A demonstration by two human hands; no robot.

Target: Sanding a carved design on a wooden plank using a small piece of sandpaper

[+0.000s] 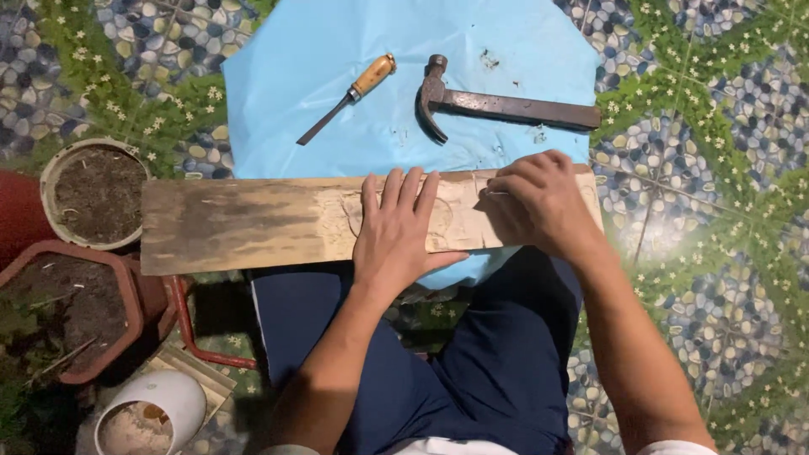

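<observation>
A long wooden plank (244,223) lies crosswise over a light blue sheet (337,42) and my lap. Its left part is dark and stained, and its right part is pale with a faint carved outline. My left hand (400,232) lies flat on the plank's middle, fingers spread, holding nothing. At the plank's right end my right hand (539,202) rests with its fingers curled together, tips pressed to the wood. Whether they pinch something small is hidden. Beyond the plank, on the sheet, lie a wooden-handled chisel (350,94) and a rusty claw hammer (497,105).
Pebble-and-flower patterned floor (716,168) surrounds the sheet. On the left stand a round pot of soil (93,192), a reddish-brown planter (67,307), a white pot (152,413) and a red metal frame (190,333). My dark blue trousers (472,362) fill the lower middle.
</observation>
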